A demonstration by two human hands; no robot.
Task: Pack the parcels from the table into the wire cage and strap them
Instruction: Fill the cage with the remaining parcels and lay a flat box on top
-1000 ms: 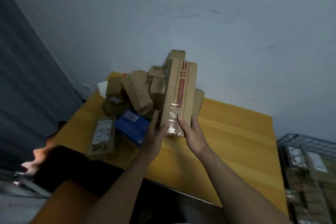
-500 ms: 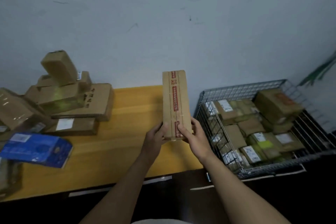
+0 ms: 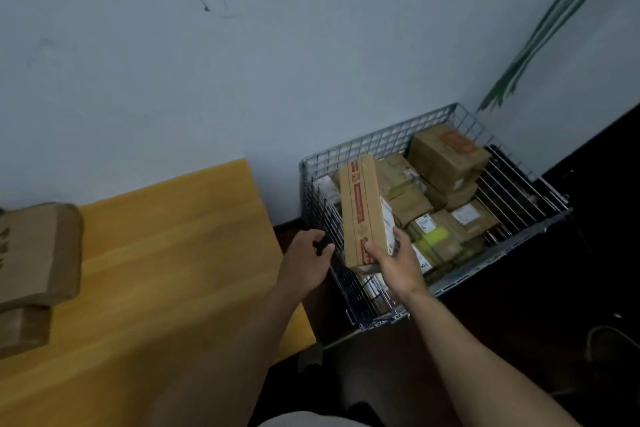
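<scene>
A long, narrow cardboard parcel (image 3: 362, 208) with red-printed tape hangs over the left part of the wire cage (image 3: 519, 246). My right hand (image 3: 394, 262) grips its near end. My left hand (image 3: 308, 258) is off the parcel, fingers loosely curled, just left of the cage's left wall and holding nothing. Inside the cage lie several brown parcels with white labels, with a large box (image 3: 446, 152) on top at the back right. More cardboard parcels (image 3: 38, 253) remain stacked on the yellow wooden table (image 3: 166, 281) at the far left.
The cage stands on a dark floor in a corner, right of the table, with a narrow gap between them. A grey-blue wall runs behind both. Green straps (image 3: 540, 35) hang down the wall at the upper right. A dark cable loop lies on the floor at the right.
The long parcel went from the pile on the table rightward to above the cage. My left hand has let go of it; only my right hand holds it now.
</scene>
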